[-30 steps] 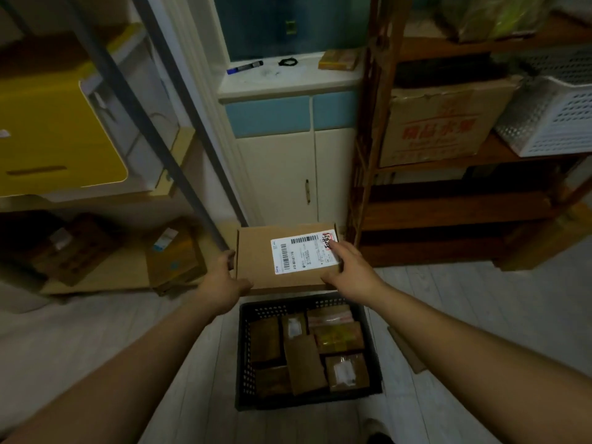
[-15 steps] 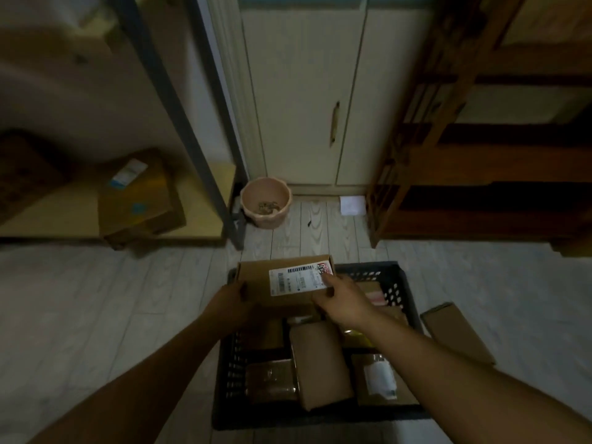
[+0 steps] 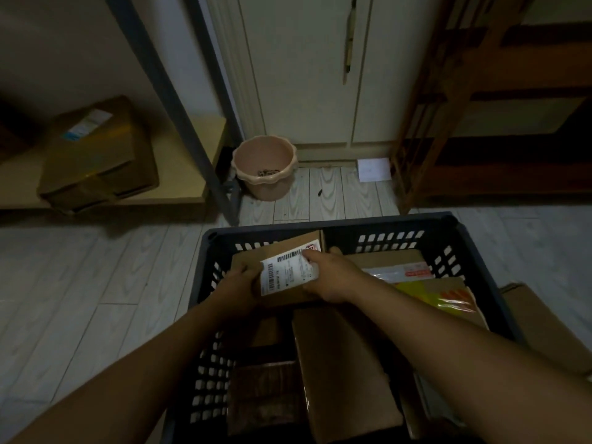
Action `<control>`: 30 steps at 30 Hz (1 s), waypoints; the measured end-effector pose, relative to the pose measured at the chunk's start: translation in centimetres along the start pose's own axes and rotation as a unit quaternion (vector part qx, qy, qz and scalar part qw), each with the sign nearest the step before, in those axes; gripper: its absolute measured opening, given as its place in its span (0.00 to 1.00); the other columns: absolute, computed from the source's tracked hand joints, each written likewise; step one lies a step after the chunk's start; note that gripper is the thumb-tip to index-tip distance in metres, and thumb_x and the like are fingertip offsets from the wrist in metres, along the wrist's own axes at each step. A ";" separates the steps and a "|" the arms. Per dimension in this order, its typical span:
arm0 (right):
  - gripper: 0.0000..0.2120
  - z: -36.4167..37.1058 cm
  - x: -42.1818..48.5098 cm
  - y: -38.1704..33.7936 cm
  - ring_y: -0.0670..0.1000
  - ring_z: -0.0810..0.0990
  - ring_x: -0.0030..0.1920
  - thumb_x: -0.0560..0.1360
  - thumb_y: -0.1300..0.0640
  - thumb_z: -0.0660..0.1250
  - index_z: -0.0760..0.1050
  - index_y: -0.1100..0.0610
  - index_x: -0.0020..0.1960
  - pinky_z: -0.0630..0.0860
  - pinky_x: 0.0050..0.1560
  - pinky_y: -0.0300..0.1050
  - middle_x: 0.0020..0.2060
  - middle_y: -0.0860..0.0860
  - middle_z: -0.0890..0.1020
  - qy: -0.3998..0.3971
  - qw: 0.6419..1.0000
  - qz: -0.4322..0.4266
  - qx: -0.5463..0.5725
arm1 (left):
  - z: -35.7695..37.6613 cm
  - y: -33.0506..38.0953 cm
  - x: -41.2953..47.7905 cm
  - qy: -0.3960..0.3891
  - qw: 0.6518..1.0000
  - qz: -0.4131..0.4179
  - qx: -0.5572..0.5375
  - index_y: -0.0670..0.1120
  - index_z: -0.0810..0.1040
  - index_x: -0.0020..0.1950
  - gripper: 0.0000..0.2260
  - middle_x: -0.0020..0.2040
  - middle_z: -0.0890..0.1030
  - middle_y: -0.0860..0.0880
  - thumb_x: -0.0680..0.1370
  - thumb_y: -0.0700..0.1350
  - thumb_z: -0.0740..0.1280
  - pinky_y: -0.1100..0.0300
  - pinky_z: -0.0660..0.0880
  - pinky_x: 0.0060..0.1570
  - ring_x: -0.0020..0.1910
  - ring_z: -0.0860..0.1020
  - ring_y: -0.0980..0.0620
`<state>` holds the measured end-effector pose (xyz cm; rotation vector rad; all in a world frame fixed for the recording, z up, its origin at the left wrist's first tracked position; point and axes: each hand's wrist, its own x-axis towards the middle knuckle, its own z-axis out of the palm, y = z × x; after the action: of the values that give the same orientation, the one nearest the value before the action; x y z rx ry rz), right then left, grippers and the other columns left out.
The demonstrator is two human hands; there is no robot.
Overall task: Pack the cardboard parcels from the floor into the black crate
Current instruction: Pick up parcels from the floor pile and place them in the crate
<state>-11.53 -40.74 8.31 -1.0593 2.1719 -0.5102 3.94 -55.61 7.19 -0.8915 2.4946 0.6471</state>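
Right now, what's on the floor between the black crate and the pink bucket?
Head view: nothing. Only bare pale floorboards between the black crate and the pink bucket, apart from a small dark speck off to the right.

Both forearms were extended forward and down, converging. Left hand [image 3: 238,285] was curled in a side grip, thumb on top. Right hand [image 3: 331,277] was clamped opposite, fingertips [image 3: 309,255] pressed flat.

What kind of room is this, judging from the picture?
Probably a home storage room or utility corner. A wooden rack and a metal shelf holding a cardboard box stand beside a cream cabinet, with a small pink bin on the plank floor.
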 end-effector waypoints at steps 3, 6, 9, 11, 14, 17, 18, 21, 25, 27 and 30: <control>0.34 0.4 0.5 0.5 0.56 0.71 0.63 0.73 0.55 0.68 0.56 0.43 0.74 0.69 0.62 0.51 0.68 0.55 0.66 -0.030 0.999 0.005 -0.016 | 0.3 0.3 0.6 -0.009 0.998 0.019 0.054 0.54 0.51 0.76 0.38 0.77 0.50 0.44 0.72 0.56 0.69 0.42 0.55 0.72 0.74 0.51 0.38; 0.31 1.3 0.3 1.8 0.54 0.73 0.62 0.75 0.60 0.64 0.57 0.46 0.74 0.72 0.58 0.47 0.67 0.54 0.71 -0.075 0.995 0.038 -0.049 | 0.5 -0.5 1.0 -0.039 0.995 0.030 0.091 0.55 0.49 0.76 0.38 0.77 0.45 0.45 0.73 0.57 0.67 0.40 0.52 0.72 0.74 0.47 0.36; 0.32 1.9 1.1 2.2 0.54 0.73 0.62 0.75 0.61 0.64 0.57 0.49 0.75 0.72 0.57 0.47 0.67 0.54 0.71 -0.068 0.994 0.050 -0.073 | 0.7 -1.2 1.7 -0.057 0.989 0.036 0.135 0.55 0.50 0.76 0.35 0.77 0.45 0.44 0.75 0.56 0.65 0.40 0.49 0.72 0.75 0.45 0.37; 0.27 1.9 1.6 2.0 0.51 0.75 0.57 0.74 0.59 0.66 0.64 0.48 0.71 0.74 0.54 0.46 0.63 0.53 0.74 -0.059 0.996 0.048 -0.051 | 0.8 -1.2 1.9 -0.061 0.987 0.041 0.143 0.54 0.51 0.76 0.35 0.77 0.47 0.43 0.75 0.57 0.65 0.41 0.50 0.72 0.75 0.46 0.37; 0.17 0.8 0.4 0.6 0.50 0.75 0.54 0.74 0.54 0.66 0.71 0.48 0.62 0.75 0.53 0.46 0.60 0.51 0.75 -0.035 0.998 0.055 -0.019 | -0.6 -0.9 0.5 -0.067 0.991 0.030 0.114 0.53 0.51 0.76 0.36 0.77 0.50 0.44 0.74 0.59 0.65 0.42 0.54 0.72 0.75 0.50 0.39; 0.20 -2.8 -3.1 -2.2 0.55 0.73 0.59 0.74 0.49 0.65 0.69 0.50 0.66 0.72 0.59 0.51 0.62 0.55 0.71 -0.029 0.996 0.057 -0.055 | -4.4 0.8 -3.6 -0.056 0.994 0.025 0.086 0.50 0.50 0.77 0.37 0.76 0.53 0.44 0.75 0.58 0.65 0.46 0.52 0.72 0.74 0.53 0.41; 0.22 -4.4 -4.6 -3.4 0.55 0.73 0.59 0.74 0.49 0.65 0.68 0.51 0.67 0.71 0.60 0.51 0.62 0.55 0.71 -0.027 0.996 0.058 -0.056 | -6.1 1.6 -5.3 -0.053 0.995 0.032 0.078 0.50 0.51 0.76 0.35 0.76 0.55 0.44 0.75 0.58 0.64 0.48 0.52 0.72 0.74 0.55 0.42; 0.19 -10.3 -9.5 -7.2 0.54 0.71 0.59 0.75 0.49 0.64 0.70 0.52 0.64 0.69 0.61 0.49 0.59 0.55 0.73 -0.036 0.997 0.061 -0.031 | -12.2 4.1 -11.1 -0.053 0.997 0.033 0.035 0.52 0.60 0.74 0.29 0.72 0.64 0.46 0.75 0.57 0.65 0.51 0.58 0.70 0.70 0.62 0.45; 0.19 -19.6 -17.3 -12.4 0.55 0.70 0.62 0.76 0.47 0.63 0.71 0.55 0.64 0.68 0.60 0.45 0.61 0.56 0.72 -0.043 0.995 0.084 -0.009 | -21.4 9.4 -19.6 -0.045 0.999 0.003 -0.031 0.51 0.64 0.72 0.27 0.71 0.65 0.45 0.75 0.57 0.66 0.52 0.59 0.68 0.68 0.64 0.45; 0.20 -24.3 -21.7 -14.8 0.54 0.71 0.59 0.76 0.47 0.63 0.71 0.55 0.65 0.70 0.58 0.44 0.61 0.56 0.72 -0.044 0.995 0.092 0.001 | -25.9 12.5 -24.1 -0.030 0.997 -0.021 -0.063 0.50 0.63 0.73 0.27 0.73 0.62 0.43 0.76 0.55 0.65 0.53 0.57 0.69 0.71 0.61 0.44; 0.16 -30.7 -28.0 -17.5 0.49 0.73 0.50 0.76 0.48 0.62 0.73 0.54 0.61 0.72 0.51 0.42 0.58 0.55 0.74 -0.041 0.994 0.105 0.012 | -31.3 16.5 -30.1 -0.022 0.994 -0.026 -0.103 0.48 0.64 0.72 0.25 0.73 0.63 0.43 0.77 0.54 0.65 0.56 0.61 0.64 0.70 0.63 0.45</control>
<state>-10.91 -27.00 51.31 -0.8130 2.1673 -0.3872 7.39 -47.00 52.70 -1.0007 2.3871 0.9077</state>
